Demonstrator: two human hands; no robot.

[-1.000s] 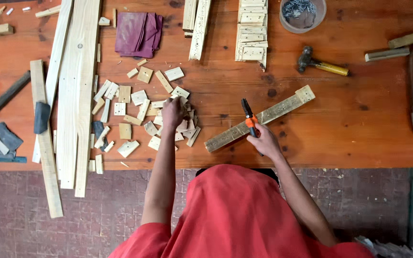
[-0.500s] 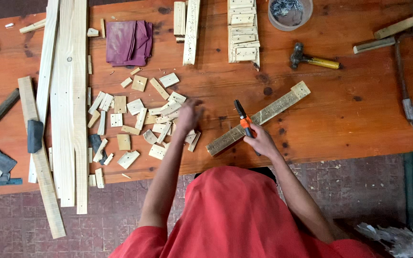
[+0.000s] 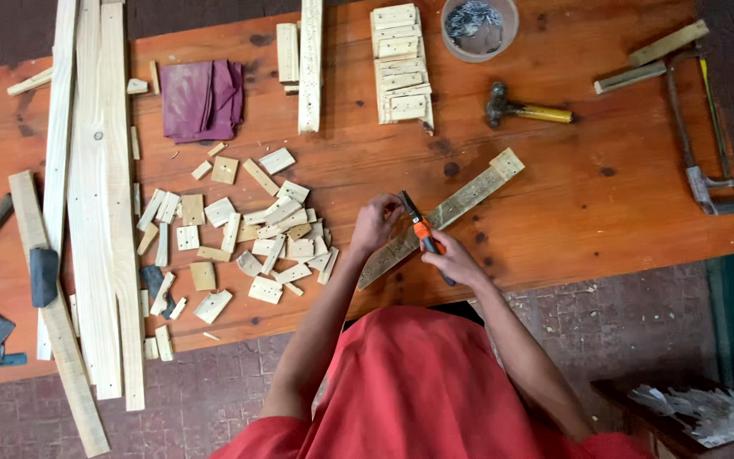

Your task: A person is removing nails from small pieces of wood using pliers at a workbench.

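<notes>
Holding pliers (image 3: pixel 422 234) in R hand (image 3: pixel 456 262), L hand (image 3: pixel 374 223) beside, over wood strip (image 3: pixel 439 217)

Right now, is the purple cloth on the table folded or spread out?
Folded. The purple cloth lies bunched in overlapping layers near the long planks, not flat.

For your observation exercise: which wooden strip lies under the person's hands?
The slanted strip with holes, lying alone at mid-table; the other long boards lie far left.

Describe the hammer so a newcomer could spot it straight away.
Start at the round bowl at the far edge of the orange wooden table. Just nearer than it, beside the stack of small wood blocks, lies the hammer. It alone has a dark metal head and a yellow handle.
</notes>
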